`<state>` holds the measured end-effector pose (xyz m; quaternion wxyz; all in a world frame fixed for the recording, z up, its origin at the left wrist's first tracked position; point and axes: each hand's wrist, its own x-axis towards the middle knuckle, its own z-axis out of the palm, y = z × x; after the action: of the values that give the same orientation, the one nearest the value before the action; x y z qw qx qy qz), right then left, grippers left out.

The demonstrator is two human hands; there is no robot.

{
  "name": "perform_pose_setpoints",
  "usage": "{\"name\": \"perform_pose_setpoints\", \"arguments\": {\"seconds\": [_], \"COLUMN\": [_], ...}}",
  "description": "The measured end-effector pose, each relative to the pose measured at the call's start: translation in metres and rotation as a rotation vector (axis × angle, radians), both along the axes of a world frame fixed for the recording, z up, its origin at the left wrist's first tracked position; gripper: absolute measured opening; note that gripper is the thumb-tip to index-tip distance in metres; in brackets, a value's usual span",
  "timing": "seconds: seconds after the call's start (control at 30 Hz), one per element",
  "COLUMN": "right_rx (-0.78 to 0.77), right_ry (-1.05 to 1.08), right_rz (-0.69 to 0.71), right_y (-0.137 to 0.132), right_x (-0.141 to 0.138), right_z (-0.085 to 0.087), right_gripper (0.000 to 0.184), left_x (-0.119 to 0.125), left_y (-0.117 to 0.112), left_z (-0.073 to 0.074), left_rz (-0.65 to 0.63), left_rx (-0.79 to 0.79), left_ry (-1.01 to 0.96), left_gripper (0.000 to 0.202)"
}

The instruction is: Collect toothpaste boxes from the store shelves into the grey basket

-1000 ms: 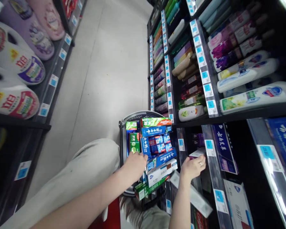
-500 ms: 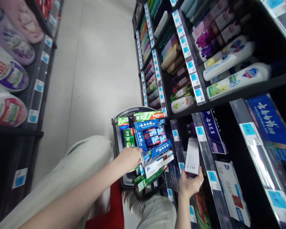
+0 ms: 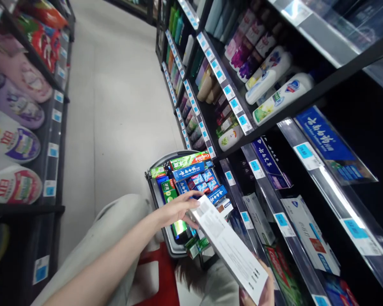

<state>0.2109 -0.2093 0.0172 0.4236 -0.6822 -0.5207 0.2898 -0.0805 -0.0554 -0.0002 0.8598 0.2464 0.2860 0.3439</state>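
Note:
A long white toothpaste box (image 3: 230, 248) slants across the lower middle of the view. My right hand (image 3: 264, 294) grips its near end at the bottom edge, mostly hidden behind the box. My left hand (image 3: 178, 208) reaches over the grey shopping basket (image 3: 153, 187), fingers spread and touching the box's far end. The basket is packed with toothpaste boxes: a green and red one (image 3: 189, 160) on top, blue ones (image 3: 188, 172) below.
Shelves on the right carry toothpaste boxes (image 3: 309, 233) low down and shampoo bottles (image 3: 281, 97) above. The left shelf holds large detergent jugs (image 3: 12, 144). A tiled aisle floor (image 3: 121, 97) runs ahead. My trouser leg (image 3: 115, 238) fills the lower left.
My right hand drew the white box out from the low shelf and swung it over toward the basket. My left hand lifted off the basket's boxes to meet its far end. The view tilted up.

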Motion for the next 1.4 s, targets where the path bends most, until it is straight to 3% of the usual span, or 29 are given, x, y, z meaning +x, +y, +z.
{"name": "perform_pose_setpoints", "arguments": {"seconds": [0.17,0.33,0.43,0.53,0.67,0.8,1.0,1.13,1.27,1.33,1.4], "right_rx": [0.085,-0.061,-0.097,0.116,0.346,0.346,0.312,0.288,0.203,0.125,0.049], "right_ry": [0.15,0.374,0.271,0.098,-0.106,-0.175,-0.112,-0.132,-0.156,-0.077,0.141], "right_rz": [0.062,0.068,0.053,0.149,0.297,0.318,0.294,0.241,0.176,0.067,-0.12], "right_y": [0.018,0.015,0.009,0.007,0.009,0.012,0.01,0.009,0.023,0.039,0.058], "right_x": [-0.023,-0.033,-0.025,-0.013,-0.005,-0.007,-0.008,-0.001,0.012,0.016,0.016], "right_z": [0.019,0.024,0.022,0.023,0.032,0.038,0.031,0.025,0.01,-0.004,-0.019], "right_gripper": [0.064,0.08,0.058,0.042,0.043,0.04,0.038,0.035,0.026,0.035,0.055], "left_x": [-0.005,-0.003,-0.004,-0.004,-0.001,0.002,-0.002,-0.007,-0.005,0.0,0.007], "left_y": [-0.006,-0.008,-0.009,-0.009,-0.011,-0.011,-0.011,-0.009,-0.008,-0.009,-0.013], "left_z": [-0.001,-0.009,-0.012,-0.012,-0.012,-0.013,-0.012,-0.008,-0.009,-0.011,-0.014], "left_rz": [-0.028,0.074,0.057,0.05,0.054,0.045,0.03,-0.092,-0.336,-0.405,-0.399], "left_rx": [0.034,0.163,0.238,0.298,0.283,0.27,0.25,0.254,0.535,0.655,0.702], "left_ry": [0.019,-0.045,-0.149,-0.283,-0.365,-0.352,-0.333,-0.118,0.348,0.53,0.645], "left_gripper": [0.059,0.061,0.069,0.061,0.06,0.062,0.067,0.079,0.068,0.06,0.057]}}
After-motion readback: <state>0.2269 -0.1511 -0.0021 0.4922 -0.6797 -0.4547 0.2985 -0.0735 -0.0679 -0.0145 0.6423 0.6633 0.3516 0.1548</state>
